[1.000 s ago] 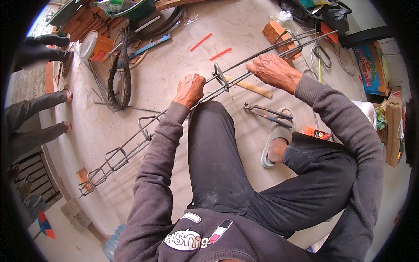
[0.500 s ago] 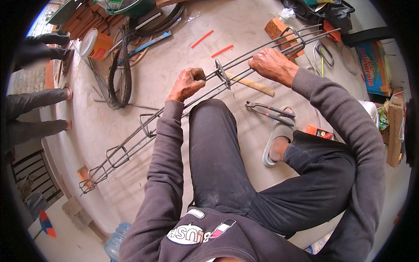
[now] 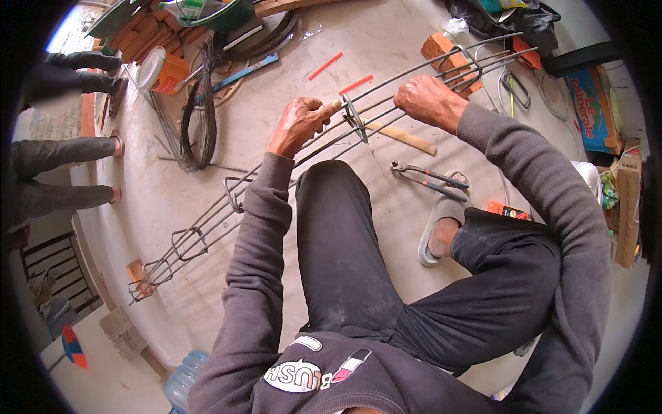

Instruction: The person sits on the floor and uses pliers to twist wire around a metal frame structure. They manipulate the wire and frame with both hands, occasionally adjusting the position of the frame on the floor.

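A long rebar cage [image 3: 229, 190] of thin steel bars and bent stirrups slants across the view, from lower left to upper right. My left hand [image 3: 301, 124] is closed about its bars, one digit stretched against the middle stirrup [image 3: 355, 119]. To the right of that stirrup, my right hand [image 3: 429, 103] is closed in a fist at the bars; its fingertips are partly hidden. Pincers [image 3: 427, 178] with dark and orange handles lie below the cage, touching my sandalled foot [image 3: 441, 231]. A flat wooden strip [image 3: 403, 137] lies under the bars.
Bricks [image 3: 452, 62] prop the cage's right end, another brick [image 3: 136, 270] its left. A coil of dark wire [image 3: 198, 131], an orange-white bucket [image 3: 163, 70] and red strips [image 3: 325, 66] lie beyond. At left stands another person's legs [image 3: 65, 155]. A blue box [image 3: 593, 110] is at right.
My left hand has shifted slightly up and right along the bars, with a digit now reaching the middle stirrup. My right hand stays at nearly the same place.
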The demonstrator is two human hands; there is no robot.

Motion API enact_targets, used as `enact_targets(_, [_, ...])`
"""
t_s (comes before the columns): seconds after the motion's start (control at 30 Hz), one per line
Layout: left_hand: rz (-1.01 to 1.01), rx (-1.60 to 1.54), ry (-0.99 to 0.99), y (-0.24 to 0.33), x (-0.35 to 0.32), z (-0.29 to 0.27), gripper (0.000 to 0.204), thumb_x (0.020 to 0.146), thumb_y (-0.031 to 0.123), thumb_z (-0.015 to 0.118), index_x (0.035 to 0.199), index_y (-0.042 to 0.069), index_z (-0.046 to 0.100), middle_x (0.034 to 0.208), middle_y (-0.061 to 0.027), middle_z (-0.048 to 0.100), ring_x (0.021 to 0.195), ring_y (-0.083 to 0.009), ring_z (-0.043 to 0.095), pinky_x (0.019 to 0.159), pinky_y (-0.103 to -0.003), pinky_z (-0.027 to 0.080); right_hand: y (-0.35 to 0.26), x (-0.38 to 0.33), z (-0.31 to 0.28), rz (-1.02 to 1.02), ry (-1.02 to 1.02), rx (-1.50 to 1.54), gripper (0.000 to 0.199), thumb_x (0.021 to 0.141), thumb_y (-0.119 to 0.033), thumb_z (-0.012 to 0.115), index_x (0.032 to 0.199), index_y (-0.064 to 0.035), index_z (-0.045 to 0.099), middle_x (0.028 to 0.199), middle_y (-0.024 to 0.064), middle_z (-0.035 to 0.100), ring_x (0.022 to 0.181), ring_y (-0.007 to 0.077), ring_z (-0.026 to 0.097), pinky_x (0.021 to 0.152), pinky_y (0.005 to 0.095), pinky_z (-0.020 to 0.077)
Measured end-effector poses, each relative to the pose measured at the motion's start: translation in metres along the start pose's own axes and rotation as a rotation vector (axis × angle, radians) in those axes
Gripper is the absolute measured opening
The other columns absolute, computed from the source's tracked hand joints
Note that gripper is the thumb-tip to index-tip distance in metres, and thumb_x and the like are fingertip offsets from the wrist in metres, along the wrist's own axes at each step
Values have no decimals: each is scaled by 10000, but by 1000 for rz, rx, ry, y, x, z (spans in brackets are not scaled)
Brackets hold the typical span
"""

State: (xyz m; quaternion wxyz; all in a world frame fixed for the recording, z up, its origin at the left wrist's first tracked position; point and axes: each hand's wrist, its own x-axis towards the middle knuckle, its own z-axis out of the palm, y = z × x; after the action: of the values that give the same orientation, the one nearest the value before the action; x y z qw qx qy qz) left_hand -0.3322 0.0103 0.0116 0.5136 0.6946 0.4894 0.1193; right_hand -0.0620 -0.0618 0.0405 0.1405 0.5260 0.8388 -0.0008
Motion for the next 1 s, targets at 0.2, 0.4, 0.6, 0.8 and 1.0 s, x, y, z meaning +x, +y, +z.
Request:
enact_targets(0.2, [-52,18,8,13,5,9,646,848,614,695,756,-25,731,552,-60,563,520,-127,539,488,-304,412,2,-4,-1,-44,21,-20,155,874,-120,602,824,-110,748,806,95,727,808,266,736,690,393,603])
enact_targets(0.4, [-69,-18,-58,14,16,6,549,936,536,631,854,-5,681,572,2,498,460,-54,426,395,-240,309,0,-3,-4,-35,6,-21,162,868,-124,595,818,-104,748,823,105,729,833,278,736,703,389,605])
enact_targets(0.6, [160,-100,-122,12,11,1,347,896,224,692,1175,17,693,596,-26,560,493,-104,498,448,-290,397,0,-4,-1,-31,42,-4,161,857,-121,596,809,-85,746,820,114,727,825,288,736,695,398,605])
enact_targets(0.8, [420,435,44,22,12,20,340,823,225,760,1130,82,726,713,-160,620,653,-307,611,652,-410,487,7,-6,18,-35,116,45,152,840,-127,611,792,-82,748,811,124,729,798,302,741,662,425,608])
enact_targets(1.0, [600,461,222,-2,17,31,195,875,154,696,1054,77,705,901,-136,671,826,-348,666,695,-440,512,1,-2,13,-45,133,14,133,808,-132,642,769,-87,761,746,98,732,738,285,745,583,439,598])
